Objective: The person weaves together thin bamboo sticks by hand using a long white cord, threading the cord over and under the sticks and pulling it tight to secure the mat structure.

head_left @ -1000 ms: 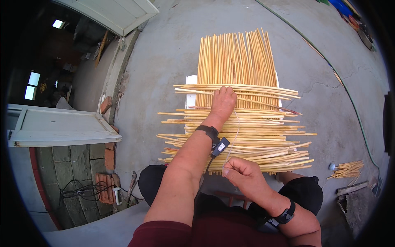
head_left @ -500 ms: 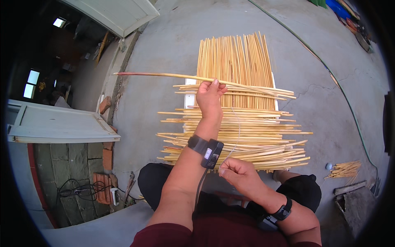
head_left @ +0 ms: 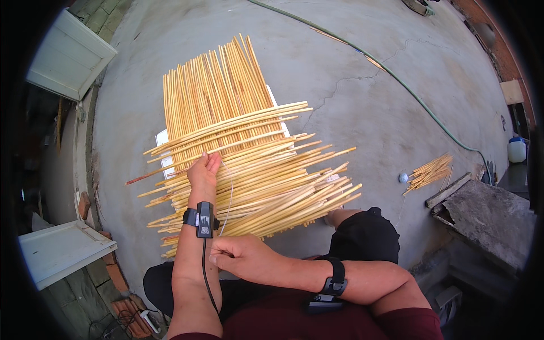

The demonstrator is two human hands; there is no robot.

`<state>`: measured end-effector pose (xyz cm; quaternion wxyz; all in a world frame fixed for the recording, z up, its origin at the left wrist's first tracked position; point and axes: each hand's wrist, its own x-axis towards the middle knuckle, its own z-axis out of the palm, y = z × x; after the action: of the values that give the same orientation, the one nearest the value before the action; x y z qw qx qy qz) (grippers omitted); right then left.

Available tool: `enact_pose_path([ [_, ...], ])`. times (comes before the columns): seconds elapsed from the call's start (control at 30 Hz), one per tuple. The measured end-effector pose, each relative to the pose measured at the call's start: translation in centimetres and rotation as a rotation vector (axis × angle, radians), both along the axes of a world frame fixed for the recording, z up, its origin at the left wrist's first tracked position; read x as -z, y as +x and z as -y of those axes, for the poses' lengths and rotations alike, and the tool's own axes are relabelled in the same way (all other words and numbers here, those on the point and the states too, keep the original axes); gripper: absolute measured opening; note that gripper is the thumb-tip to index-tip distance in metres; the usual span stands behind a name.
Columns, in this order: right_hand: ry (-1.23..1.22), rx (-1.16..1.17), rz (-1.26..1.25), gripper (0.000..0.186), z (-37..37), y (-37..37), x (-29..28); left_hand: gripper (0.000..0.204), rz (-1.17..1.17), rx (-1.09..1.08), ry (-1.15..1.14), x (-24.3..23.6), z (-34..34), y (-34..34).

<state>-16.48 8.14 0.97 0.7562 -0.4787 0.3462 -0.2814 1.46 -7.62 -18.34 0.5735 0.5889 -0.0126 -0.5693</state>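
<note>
A mat of upright wooden sticks [head_left: 212, 90] lies on the ground in front of me, with loose sticks [head_left: 255, 187] laid crosswise over its nearer part. At the mat's left side my left hand [head_left: 204, 173] has its fingers closed around a stick with a reddish end [head_left: 137, 180], low over the crosswise ones. The fingers partly hide where it is gripped. Closer to me, my right hand [head_left: 238, 258] is pinched on a thin whitish string [head_left: 231, 195], which curves up toward the left hand. A black band with a device sits on each forearm.
White board edges [head_left: 162, 137] show beneath the mat. Right of it lie a small bundle of short sticks [head_left: 430, 173] and a pale blue ball [head_left: 403, 178]. A green hose [head_left: 408, 93] crosses the concrete. White door panels [head_left: 65, 252] stand at left, a grey slab [head_left: 487, 221] at right.
My left hand has lowered the reddish-ended stick from above the mat onto the crosswise sticks. My right hand keeps the string and is nearer the left forearm. The view has swung right.
</note>
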Motion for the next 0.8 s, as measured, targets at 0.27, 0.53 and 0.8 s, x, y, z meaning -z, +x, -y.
enact_pose_path([
  [0.27,-0.036,0.076,0.038,0.013,-0.3,0.4,0.1,0.016,-0.035,0.004,0.005,0.8,0.5,0.3],
  [0.53,0.036,-0.043,-0.036,0.016,-0.2,0.4,-0.3,0.016,0.054,0.006,-0.188,-6.5,1.3,-1.0],
  [0.8,0.164,-0.153,-0.133,0.018,0.1,-0.5,-1.9,0.018,1.562,0.311,-0.919,-16.6,3.0,-3.0],
])
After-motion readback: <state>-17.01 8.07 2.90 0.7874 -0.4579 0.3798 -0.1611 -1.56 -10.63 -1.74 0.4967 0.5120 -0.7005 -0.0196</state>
